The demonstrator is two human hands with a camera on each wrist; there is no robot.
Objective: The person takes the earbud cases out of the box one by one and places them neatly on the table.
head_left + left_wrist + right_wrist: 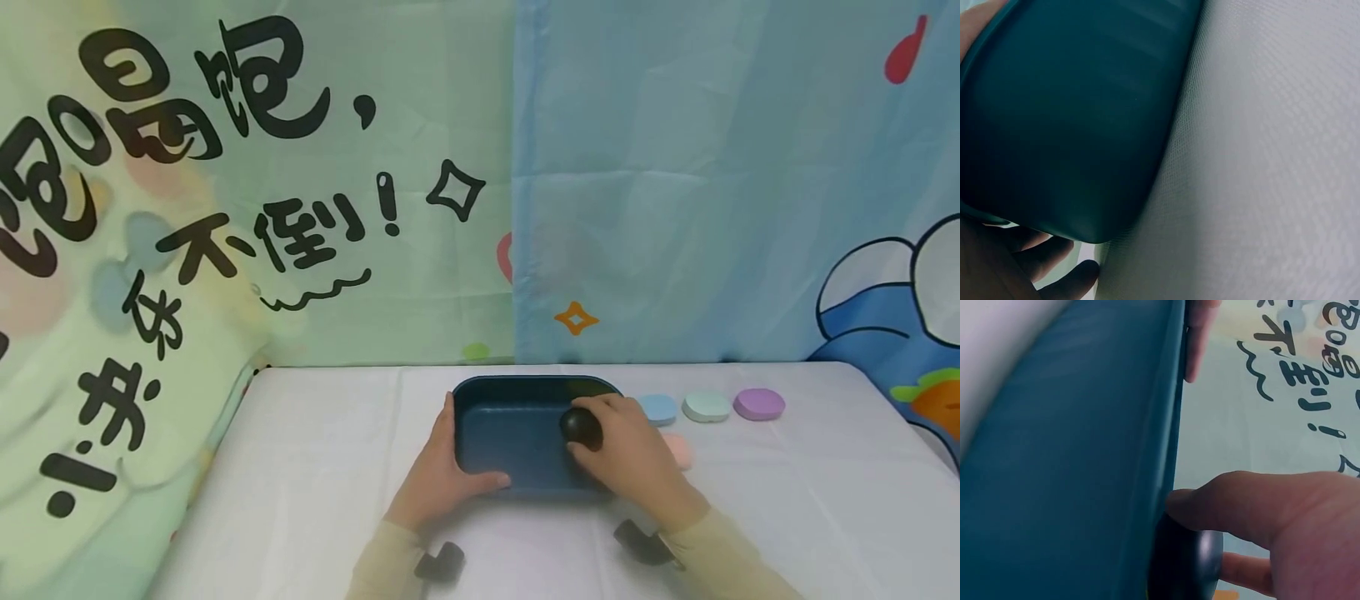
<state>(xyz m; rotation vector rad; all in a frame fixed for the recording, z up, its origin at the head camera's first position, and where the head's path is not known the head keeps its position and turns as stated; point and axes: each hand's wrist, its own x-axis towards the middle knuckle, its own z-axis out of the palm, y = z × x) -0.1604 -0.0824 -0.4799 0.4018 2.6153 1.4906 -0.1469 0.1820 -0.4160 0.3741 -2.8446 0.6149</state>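
A dark blue rectangular tray [517,493] with rounded corners and raised walls sits on the white table. My left hand [442,475] grips its left end, thumb at the near rim and fingers along the left side. In the left wrist view, the outer wall of the tray [1079,112] fills much of the picture, with fingers [1047,256] at its corner. Between thumb and fingers, my right hand [630,450] holds a smooth, black, rounded object [581,427] over the tray's right part. The right wrist view shows that glossy black object [1186,562] under the thumb, near the rim.
Right of the tray lie small flat pieces: blue [658,409], mint [706,407] and purple [759,404]. A pink one [677,451] is partly hidden behind the right hand. Printed curtains [420,283] hang behind the white table [300,500] and along its left side.
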